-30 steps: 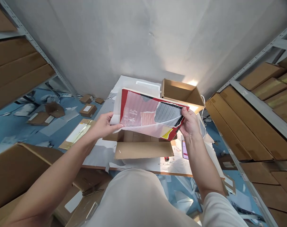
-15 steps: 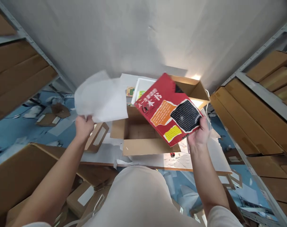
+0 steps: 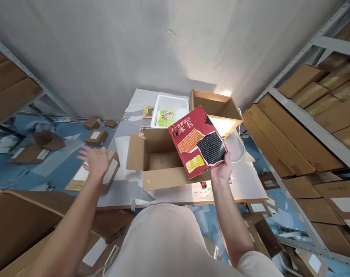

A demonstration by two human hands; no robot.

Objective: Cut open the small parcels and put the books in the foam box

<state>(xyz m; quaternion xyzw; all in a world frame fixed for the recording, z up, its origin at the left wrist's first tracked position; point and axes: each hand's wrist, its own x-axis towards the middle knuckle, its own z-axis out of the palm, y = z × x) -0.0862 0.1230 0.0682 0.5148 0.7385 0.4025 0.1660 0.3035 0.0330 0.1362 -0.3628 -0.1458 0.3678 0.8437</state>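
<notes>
My right hand (image 3: 221,169) grips a red book (image 3: 189,132) by its lower right corner, its cover tilted towards me with orange, black and yellow patches. The book hangs over the right part of an open cardboard box (image 3: 163,179) and hides some of it. Inside, the visible floor of that box is bare cardboard. Out to the left, my left hand (image 3: 95,161) is open with fingers spread and nothing in it. It is above a closed carton (image 3: 110,173) with a white label at the table's left edge.
Behind the open box stands a white tray (image 3: 170,100) holding a picture book (image 3: 165,118). To its right is another open carton (image 3: 212,104). A small red and black tool (image 3: 203,184) lies near the front edge. Shelves of cartons (image 3: 302,142) rise at right.
My left hand has let go of the white sheet it held and opened its fingers. The red book in my right hand has moved slightly left and turned more upright.
</notes>
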